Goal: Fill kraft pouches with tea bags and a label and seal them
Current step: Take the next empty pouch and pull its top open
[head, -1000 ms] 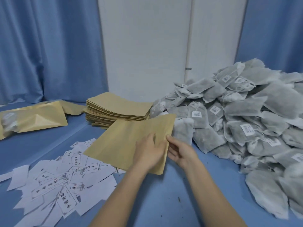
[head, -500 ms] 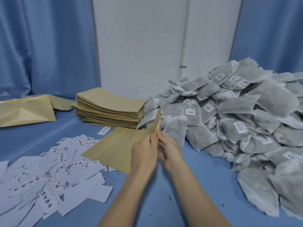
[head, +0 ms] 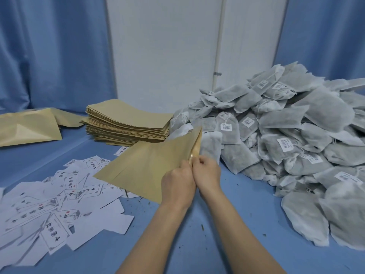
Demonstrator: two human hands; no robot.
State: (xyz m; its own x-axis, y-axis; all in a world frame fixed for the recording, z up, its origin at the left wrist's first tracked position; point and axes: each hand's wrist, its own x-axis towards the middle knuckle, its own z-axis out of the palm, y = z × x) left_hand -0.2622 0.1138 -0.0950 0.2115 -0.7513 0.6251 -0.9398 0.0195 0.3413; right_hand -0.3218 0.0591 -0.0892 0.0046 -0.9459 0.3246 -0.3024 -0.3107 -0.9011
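A flat kraft pouch is held above the blue table in front of me, its mouth edge turned to the right. My left hand and my right hand both pinch that mouth edge, fingertips close together, and the two layers are slightly parted there. A large heap of grey tea bags with white barcode tags lies to the right. Printed white paper labels are scattered at the left front.
A stack of empty kraft pouches stands behind the held pouch. Filled kraft pouches lie at the far left. Blue curtains and a white wall close off the back. Bare blue table surface shows under my forearms.
The pouch has tilted, so its mouth edge now faces right and upward. Both hands have closed together on that edge, and the layers have begun to part.
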